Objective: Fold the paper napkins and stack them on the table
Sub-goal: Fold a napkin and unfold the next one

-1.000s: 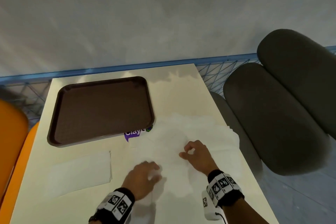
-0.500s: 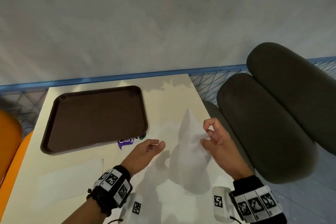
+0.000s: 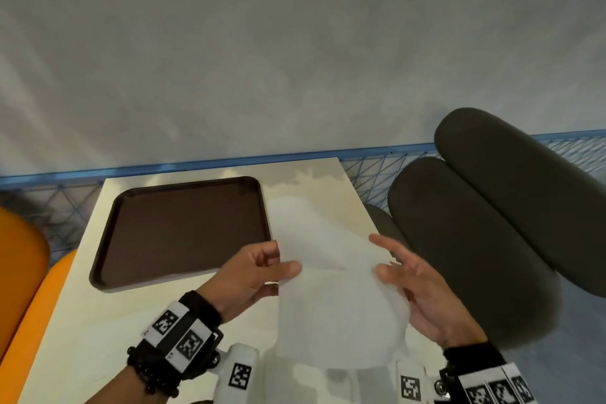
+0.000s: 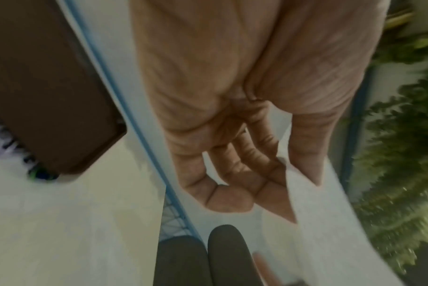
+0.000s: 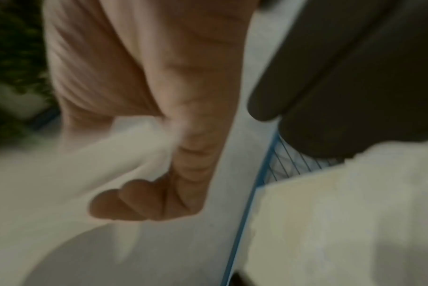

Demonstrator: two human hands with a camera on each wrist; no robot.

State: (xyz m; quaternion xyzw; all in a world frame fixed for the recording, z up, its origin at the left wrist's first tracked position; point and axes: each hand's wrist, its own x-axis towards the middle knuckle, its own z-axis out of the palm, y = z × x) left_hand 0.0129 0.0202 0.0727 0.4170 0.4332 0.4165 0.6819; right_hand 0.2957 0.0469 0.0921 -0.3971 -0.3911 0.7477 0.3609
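A: Item one, paper napkin (image 3: 334, 292). Location?

B: Lifted above the near right part of the counter (image 3: 82, 331), held between both hands. White, thin, part see-through. Its lower portion hangs toward the near edge.

A: Left hand (image 3: 252, 275)?

B: At the napkin's left edge. Thumb on the upper face, fingers (image 4: 232, 201) curled beneath; the left wrist view shows the sheet pinched there.

A: Right hand (image 3: 423, 292)?

B: At the napkin's right edge. The thumb lies on the sheet and the fingers (image 5: 125, 201) curl under it in the right wrist view, which is blurred. Index finger extended toward the far side in the head view.

A: Item two, tray (image 3: 108, 239)?

B: Brown, rectangular, rounded corners. Sits on the far left part of the counter, just left of the raised napkin.

A: Other napkins?

B: More white paper (image 5: 355, 193) lies on the counter beneath the right hand. Fold state cannot be told.

A: Surroundings?

B: Dark cushioned seat (image 3: 492, 239), right of the counter. Orange seat (image 3: 23, 272), left. Blue rail (image 3: 196, 164) along the far edge, grey wall behind.
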